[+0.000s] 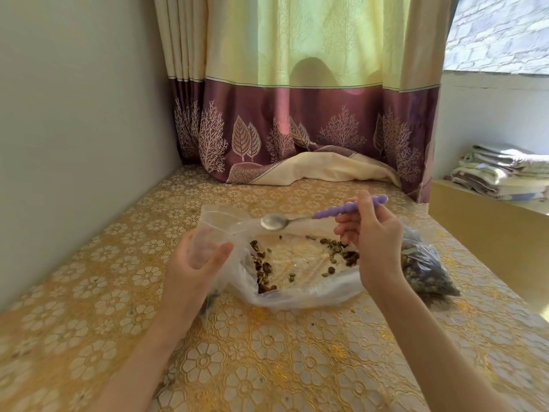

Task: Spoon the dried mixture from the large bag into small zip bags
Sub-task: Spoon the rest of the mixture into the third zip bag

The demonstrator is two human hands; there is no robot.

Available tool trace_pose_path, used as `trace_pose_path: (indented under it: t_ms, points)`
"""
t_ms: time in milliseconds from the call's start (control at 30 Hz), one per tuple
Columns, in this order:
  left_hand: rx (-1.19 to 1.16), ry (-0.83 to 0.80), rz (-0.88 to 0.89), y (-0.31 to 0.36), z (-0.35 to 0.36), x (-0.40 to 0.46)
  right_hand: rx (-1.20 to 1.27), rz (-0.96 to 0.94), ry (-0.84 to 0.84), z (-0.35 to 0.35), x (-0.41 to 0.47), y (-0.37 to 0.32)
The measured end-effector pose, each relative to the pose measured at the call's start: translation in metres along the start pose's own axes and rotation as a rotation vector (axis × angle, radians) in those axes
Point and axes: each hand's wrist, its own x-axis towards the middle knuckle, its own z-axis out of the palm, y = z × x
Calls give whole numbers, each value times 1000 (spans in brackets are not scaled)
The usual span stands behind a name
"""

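- So the right hand (375, 243) pinches the lilac beaded plastic handle of a metal spoon (323, 213), bowl looks empty and hangs over the far edge of the big bag.
- Left hand (196, 264) has its fingers curled round a small clear zip bag (208, 248), held just left of the big one; it's blurry, so contents unclear.
- Large clear plastic bag (300, 281) lies open on the yellow floral tablecloth (267, 352), with brown-green dried mixture (263, 270) scattered inside.
- A filled clear bag (424, 275) sits behind the right wrist, touching the big bag.

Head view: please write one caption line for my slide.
Right hand holds an empty purple-handled spoon above the nearly empty large bag; left hand grips a small zip bag.
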Motion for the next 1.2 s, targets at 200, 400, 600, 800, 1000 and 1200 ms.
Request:
trace_pose_path:
  t_ms: [200, 400, 600, 800, 1000, 1200]
  points:
    - [-54, 24, -22, 0, -5, 4, -266, -19, -48, -9, -3, 33]
    - [-52, 24, -35, 8, -7, 11, -260, 38, -118, -7, -4, 49]
    - [10, -101, -93, 8, -2, 24, -144, 203, -267, 2, -9, 51]
    - [77, -144, -109, -2, 3, 36, -61, 446, -254, -3, -7, 48]
    - [217, -89, -6, -4, -6, 40, 28, 503, -112, -13, 1, 49]
    - [615, -155, 101, -10, -10, 35, 89, 455, -4, -15, 4, 43]
